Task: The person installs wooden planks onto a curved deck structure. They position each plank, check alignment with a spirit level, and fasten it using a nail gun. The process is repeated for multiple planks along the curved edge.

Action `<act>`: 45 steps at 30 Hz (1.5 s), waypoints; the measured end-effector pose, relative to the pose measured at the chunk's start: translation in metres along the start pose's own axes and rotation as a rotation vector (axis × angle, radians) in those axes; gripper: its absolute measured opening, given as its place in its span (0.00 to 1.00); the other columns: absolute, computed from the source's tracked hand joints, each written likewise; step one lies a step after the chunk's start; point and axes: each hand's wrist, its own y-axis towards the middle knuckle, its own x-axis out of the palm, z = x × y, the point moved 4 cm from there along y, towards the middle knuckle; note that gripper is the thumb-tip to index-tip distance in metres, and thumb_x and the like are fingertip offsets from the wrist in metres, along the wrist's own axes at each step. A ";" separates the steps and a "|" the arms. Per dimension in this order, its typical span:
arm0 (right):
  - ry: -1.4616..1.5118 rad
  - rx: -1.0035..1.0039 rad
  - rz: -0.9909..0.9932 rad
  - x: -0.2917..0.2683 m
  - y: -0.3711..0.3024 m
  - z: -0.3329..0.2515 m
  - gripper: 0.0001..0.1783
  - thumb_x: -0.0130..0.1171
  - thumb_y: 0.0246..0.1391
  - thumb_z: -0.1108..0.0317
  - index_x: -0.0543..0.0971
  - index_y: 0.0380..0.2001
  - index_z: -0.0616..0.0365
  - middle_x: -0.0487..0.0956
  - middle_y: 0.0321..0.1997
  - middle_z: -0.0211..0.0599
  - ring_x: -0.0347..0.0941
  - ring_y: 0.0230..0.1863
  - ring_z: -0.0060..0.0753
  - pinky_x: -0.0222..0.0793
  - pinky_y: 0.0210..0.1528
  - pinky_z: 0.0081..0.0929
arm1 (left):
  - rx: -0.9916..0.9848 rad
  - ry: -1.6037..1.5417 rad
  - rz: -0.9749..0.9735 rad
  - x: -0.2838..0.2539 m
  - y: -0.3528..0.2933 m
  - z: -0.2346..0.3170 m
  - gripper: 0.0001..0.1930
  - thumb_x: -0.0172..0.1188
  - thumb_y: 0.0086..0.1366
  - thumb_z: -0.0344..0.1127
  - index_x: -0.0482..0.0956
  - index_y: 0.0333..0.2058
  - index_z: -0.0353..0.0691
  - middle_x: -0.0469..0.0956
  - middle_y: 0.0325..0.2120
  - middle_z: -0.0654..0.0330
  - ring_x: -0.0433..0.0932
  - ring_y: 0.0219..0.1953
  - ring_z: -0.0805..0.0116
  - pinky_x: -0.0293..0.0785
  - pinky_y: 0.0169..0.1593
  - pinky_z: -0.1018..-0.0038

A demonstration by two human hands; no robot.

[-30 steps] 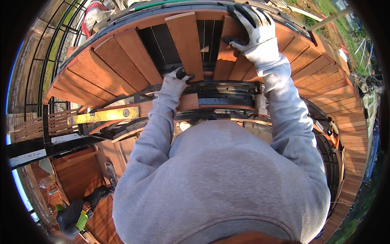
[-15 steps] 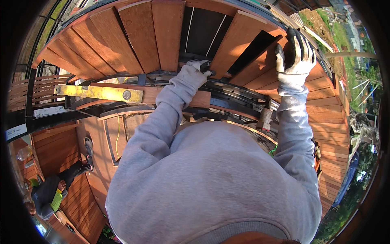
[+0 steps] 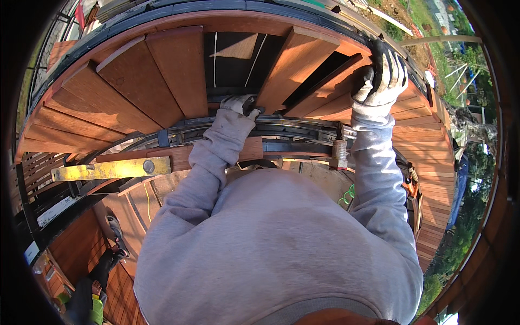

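Reddish-brown wooden planks fan out along a curved deck in front of me. One loose plank [image 3: 299,64] lies across the dark frame, with dark gaps on both sides. At its near left corner is my left hand [image 3: 239,104], in a white-and-black glove, its fingers curled against the plank's end. My right hand [image 3: 383,77], gloved alike, lies at the outer rim with its fingers stretched forward, at the far end of a slightly raised plank [image 3: 331,86]. The right thumb rests by that plank's end; what lies under the palm is hidden.
A yellow spirit level [image 3: 111,169] lies left of my left forearm, by a short board [image 3: 251,148]. A tool with a cylindrical body [image 3: 339,154] stands beside my right forearm. Below left, another person's leg [image 3: 103,269] shows. Black curved rails [image 3: 295,131] run along the planks' near ends.
The view has shifted, so the planks and level appear further left and lower. My right thumb has drawn closer to its fingers. My left hand stays at the loose plank's near end.
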 end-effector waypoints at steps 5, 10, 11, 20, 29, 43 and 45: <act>-0.044 -0.019 0.047 0.002 0.000 -0.005 0.22 0.46 0.68 0.61 0.75 0.58 0.60 0.80 0.56 0.43 0.77 0.54 0.49 0.68 0.59 0.47 | 0.071 -0.038 0.086 -0.008 0.000 0.003 0.17 0.72 0.54 0.34 0.84 0.43 0.39 0.84 0.36 0.48 0.83 0.41 0.47 0.78 0.50 0.58; -0.046 0.004 0.075 0.007 -0.004 -0.003 0.23 0.44 0.71 0.57 0.77 0.59 0.56 0.80 0.59 0.37 0.76 0.58 0.43 0.67 0.61 0.47 | 0.066 0.004 0.074 -0.014 0.000 0.013 0.17 0.72 0.54 0.36 0.84 0.42 0.39 0.84 0.36 0.48 0.82 0.42 0.46 0.77 0.51 0.57; -0.062 0.005 0.082 0.006 -0.005 -0.003 0.23 0.44 0.71 0.57 0.77 0.59 0.56 0.80 0.59 0.37 0.76 0.58 0.43 0.67 0.61 0.47 | 0.070 0.029 0.075 -0.019 0.000 0.019 0.17 0.72 0.54 0.37 0.84 0.42 0.39 0.84 0.36 0.48 0.82 0.42 0.46 0.77 0.51 0.56; -0.052 -0.002 0.033 0.002 0.000 -0.006 0.23 0.46 0.67 0.62 0.74 0.59 0.61 0.80 0.57 0.43 0.76 0.56 0.49 0.67 0.60 0.48 | 0.069 -0.024 0.061 -0.002 0.006 0.035 0.17 0.73 0.53 0.39 0.85 0.40 0.38 0.84 0.37 0.48 0.82 0.43 0.46 0.76 0.54 0.56; -0.005 0.031 0.019 -0.001 0.002 -0.001 0.23 0.49 0.66 0.60 0.77 0.58 0.59 0.81 0.56 0.42 0.76 0.55 0.49 0.68 0.60 0.47 | 0.058 0.107 0.003 0.012 0.009 0.030 0.17 0.71 0.56 0.39 0.84 0.43 0.39 0.84 0.39 0.48 0.81 0.48 0.46 0.71 0.60 0.56; 0.166 0.091 0.003 -0.015 -0.001 0.003 0.37 0.67 0.49 0.45 0.78 0.60 0.50 0.75 0.62 0.35 0.69 0.64 0.43 0.62 0.67 0.47 | 0.120 0.201 0.054 0.018 0.007 0.030 0.16 0.69 0.57 0.37 0.84 0.44 0.41 0.84 0.40 0.49 0.80 0.47 0.46 0.73 0.56 0.55; 0.179 0.139 -0.040 -0.017 0.003 -0.001 0.43 0.71 0.44 0.37 0.78 0.61 0.50 0.75 0.61 0.35 0.69 0.64 0.42 0.61 0.67 0.48 | 0.131 0.194 0.077 0.016 0.006 0.033 0.15 0.69 0.57 0.36 0.84 0.43 0.41 0.84 0.39 0.49 0.80 0.46 0.45 0.74 0.55 0.55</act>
